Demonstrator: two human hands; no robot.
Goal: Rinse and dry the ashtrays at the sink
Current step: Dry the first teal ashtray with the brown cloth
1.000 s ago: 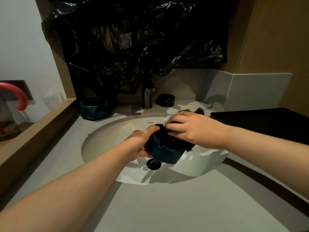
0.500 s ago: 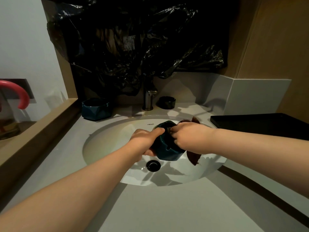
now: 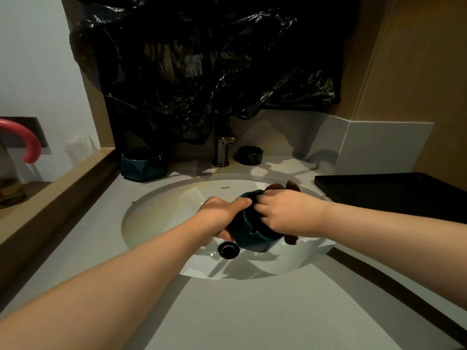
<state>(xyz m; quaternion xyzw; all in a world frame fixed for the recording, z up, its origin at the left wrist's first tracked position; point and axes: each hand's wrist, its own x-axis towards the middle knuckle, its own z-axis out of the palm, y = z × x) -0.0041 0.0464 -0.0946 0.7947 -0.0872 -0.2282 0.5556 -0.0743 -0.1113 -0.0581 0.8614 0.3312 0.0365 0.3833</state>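
Left hand [image 3: 219, 218]: clenched round the left wall of the teal ashtray [image 3: 252, 236], thumb on its rim.
Teal ashtray: tilted, between both hands, over the sink [image 3: 161, 218], near the drain [image 3: 228, 249].
Right hand [image 3: 288, 213]: fingers curled, grasping the brown cloth [image 3: 293, 186] against the ashtray's mouth.

The held ashtray [image 3: 252, 237] is dark teal, like the second ashtray [image 3: 142, 164] on the pale grey bench [image 3: 227, 314]; a third ashtray [image 3: 250, 155] is black. The cloth [image 3: 291, 239] is brown, the sink [image 3: 164, 218] white.
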